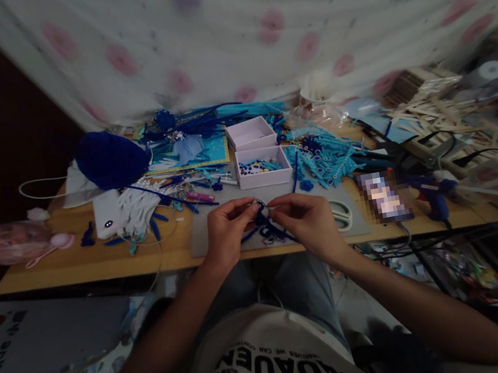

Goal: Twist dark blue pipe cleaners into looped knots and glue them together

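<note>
The left hand (226, 229) and the right hand (308, 221) both pinch one dark blue ribbon piece (266, 227), thin soft strips bunched between the fingertips, just above a flat grey mat (201, 241) at the wooden table's (99, 265) near edge. Its exact form is too dim to tell. Two open square boxes (263, 174) stand behind, and the right hand half hides the scissors (343, 213).

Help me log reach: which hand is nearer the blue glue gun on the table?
Right. The right hand sits left of the glue gun, apart from it; the left hand is farther left, past the blue craft piece both hands pinch.
</note>
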`<state>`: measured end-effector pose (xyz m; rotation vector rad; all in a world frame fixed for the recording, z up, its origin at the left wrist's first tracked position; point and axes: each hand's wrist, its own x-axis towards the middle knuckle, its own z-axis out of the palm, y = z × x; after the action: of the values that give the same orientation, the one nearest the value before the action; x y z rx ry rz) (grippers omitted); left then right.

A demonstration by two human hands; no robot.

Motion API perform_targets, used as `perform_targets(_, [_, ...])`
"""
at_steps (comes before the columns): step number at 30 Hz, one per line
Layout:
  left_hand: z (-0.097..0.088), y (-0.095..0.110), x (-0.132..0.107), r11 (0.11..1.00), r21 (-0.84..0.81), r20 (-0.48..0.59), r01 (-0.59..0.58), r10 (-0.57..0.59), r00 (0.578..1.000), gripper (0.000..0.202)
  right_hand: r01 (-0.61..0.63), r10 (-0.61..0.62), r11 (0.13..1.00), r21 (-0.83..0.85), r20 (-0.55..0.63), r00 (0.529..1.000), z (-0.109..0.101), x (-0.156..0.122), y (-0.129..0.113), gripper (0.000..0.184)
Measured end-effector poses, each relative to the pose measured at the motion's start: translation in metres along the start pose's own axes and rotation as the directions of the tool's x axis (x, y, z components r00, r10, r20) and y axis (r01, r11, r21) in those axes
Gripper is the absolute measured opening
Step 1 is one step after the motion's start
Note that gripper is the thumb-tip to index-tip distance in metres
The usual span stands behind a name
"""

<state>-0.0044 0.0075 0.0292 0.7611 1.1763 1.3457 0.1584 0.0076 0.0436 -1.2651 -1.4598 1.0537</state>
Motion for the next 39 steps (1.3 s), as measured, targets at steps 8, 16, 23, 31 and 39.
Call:
perform_targets(8, [-0.003,-0.014,0.01,0.999,0.041,-0.028,-0.029,0.03,0.999,0.033,0.034,-0.032,0.994,-0.107,0.023,0.999,0.002,0.02,0.016,0.023])
perform_targets(16, [-0.003,-0.042,0.024,0.995,0.036,-0.129,-0.09,0.094,0.987,0.036,0.01,-0.032,0.963,-0.27,-0.075,0.997,0.024,0.032,0.029,0.015])
perform_targets(23, [-0.005,-0.056,0.032,0.992,0.038,-0.162,-0.118,0.123,0.979,0.036,0.059,-0.097,0.963,-0.264,-0.136,0.986,0.038,0.03,0.044,0.022])
perform_targets(31, [-0.008,-0.067,0.036,0.975,0.101,-0.178,-0.199,0.214,0.96,0.031,0.036,-0.039,0.998,-0.054,-0.06,0.997,0.039,0.039,0.056,0.018])
perform_targets(39, [-0.014,-0.055,0.04,0.984,0.126,-0.112,-0.129,0.144,0.983,0.027,0.111,-0.106,0.993,0.044,-0.093,0.99,0.042,0.043,0.066,0.014])
